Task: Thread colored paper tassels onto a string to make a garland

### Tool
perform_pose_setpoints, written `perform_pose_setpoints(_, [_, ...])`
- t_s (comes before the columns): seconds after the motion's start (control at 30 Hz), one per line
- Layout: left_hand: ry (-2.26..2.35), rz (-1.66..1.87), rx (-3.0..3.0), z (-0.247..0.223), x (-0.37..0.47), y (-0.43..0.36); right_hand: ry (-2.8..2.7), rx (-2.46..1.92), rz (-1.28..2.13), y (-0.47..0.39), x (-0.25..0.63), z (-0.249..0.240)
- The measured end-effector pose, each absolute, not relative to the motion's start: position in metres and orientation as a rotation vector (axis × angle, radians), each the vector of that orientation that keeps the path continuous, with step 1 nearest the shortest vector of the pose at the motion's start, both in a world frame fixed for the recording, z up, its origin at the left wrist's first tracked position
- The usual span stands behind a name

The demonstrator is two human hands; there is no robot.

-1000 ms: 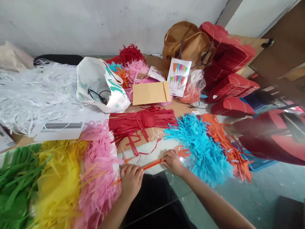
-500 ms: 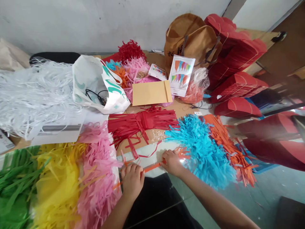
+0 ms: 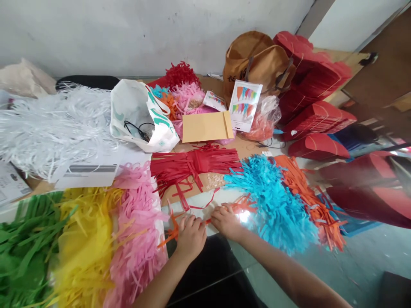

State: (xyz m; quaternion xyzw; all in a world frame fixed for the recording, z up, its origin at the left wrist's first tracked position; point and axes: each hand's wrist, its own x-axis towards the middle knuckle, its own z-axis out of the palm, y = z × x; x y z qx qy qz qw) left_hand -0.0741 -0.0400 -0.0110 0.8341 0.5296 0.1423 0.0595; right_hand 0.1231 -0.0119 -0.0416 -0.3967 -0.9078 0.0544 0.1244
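Both hands grip an orange tissue-paper tassel [image 3: 173, 231] at the front edge of the table. My left hand [image 3: 192, 232] is closed on its left part, and cut orange strips stick out beyond the fingers. My right hand [image 3: 225, 221] closes over the right part, where more orange fringe spreads out under a shiny glare. Only a short piece of the tassel's middle shows between the hands. Behind them lies a bundle of dark red paper strips [image 3: 196, 161], with one loose strip curling toward my hands. Small pale pieces [image 3: 214, 181] lie beside that bundle.
Pink [image 3: 138, 239], yellow [image 3: 85, 244] and green [image 3: 27, 239] fringes lie left; blue [image 3: 272, 196] and orange [image 3: 297, 188] ones right. Behind stand a white bag [image 3: 131, 115], a kraft envelope [image 3: 205, 127] and a brown bag [image 3: 253, 64]. Red stacks [image 3: 321, 119] fill the far right.
My left hand has moved right, closer to my right hand, so less of the orange tassel shows between them. The view has shifted slightly.
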Motion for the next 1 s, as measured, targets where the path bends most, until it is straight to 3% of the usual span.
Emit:
perform_pose_setpoints(0.3, [1.619, 0.515, 2.544, -0.019, -0.070, -0.033, -2.620, -1.283, 0.266, -0.006, 0.117, -0.024])
perform_pose_setpoints(0.57, [1.581, 0.612, 2.571, -0.028, -0.085, -0.040, -2.538, -1.281, 0.179, -0.023, 0.123, -0.045])
perform_pose_setpoints(1.0, [1.693, 0.650, 2.294, -0.021, -0.104, -0.050, -2.198, -1.353, 0.698, -0.009, 0.168, -0.045])
